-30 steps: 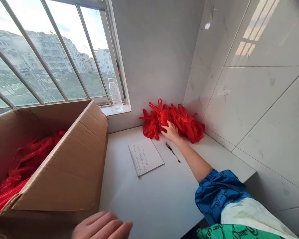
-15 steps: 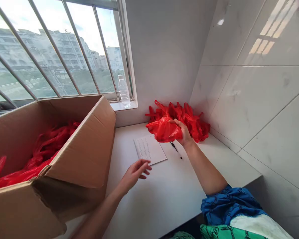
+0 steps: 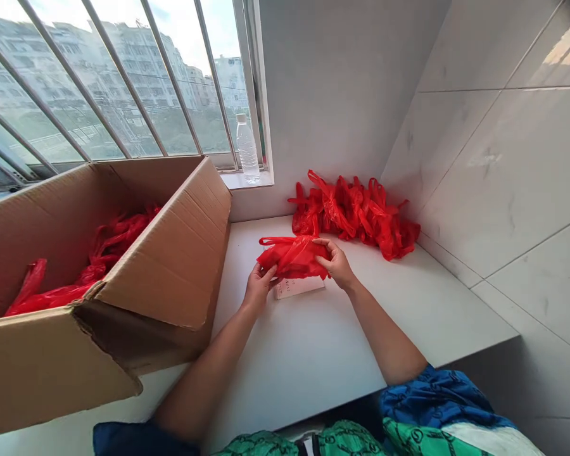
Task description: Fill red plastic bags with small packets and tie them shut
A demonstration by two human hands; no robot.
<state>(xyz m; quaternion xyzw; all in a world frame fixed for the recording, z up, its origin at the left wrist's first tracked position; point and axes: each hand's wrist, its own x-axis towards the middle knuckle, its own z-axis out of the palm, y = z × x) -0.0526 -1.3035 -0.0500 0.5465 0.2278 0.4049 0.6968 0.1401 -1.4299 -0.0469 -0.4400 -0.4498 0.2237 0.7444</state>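
A red plastic bag (image 3: 294, 256) is held between both hands above the white table (image 3: 285, 354). My left hand (image 3: 260, 285) pinches its left end, and my right hand (image 3: 336, 263) grips its right end with thumb and fingers. Beneath the bag lies a white booklet (image 3: 300, 289), mostly covered, with only its lower part showing. Behind the hands, several tied red bags (image 3: 356, 212) are heaped against the wall.
An open cardboard box (image 3: 171, 253) with red bags (image 3: 118, 237) inside stands at the left. A clear bottle (image 3: 247, 149) is on the sill of the barred window. Tiled wall (image 3: 527, 190) bounds the right side.
The red bag has moved left and away from the heap, over the booklet. My left hand, open and free before, has taken its left end. The view has shifted, and the pen is no longer visible.
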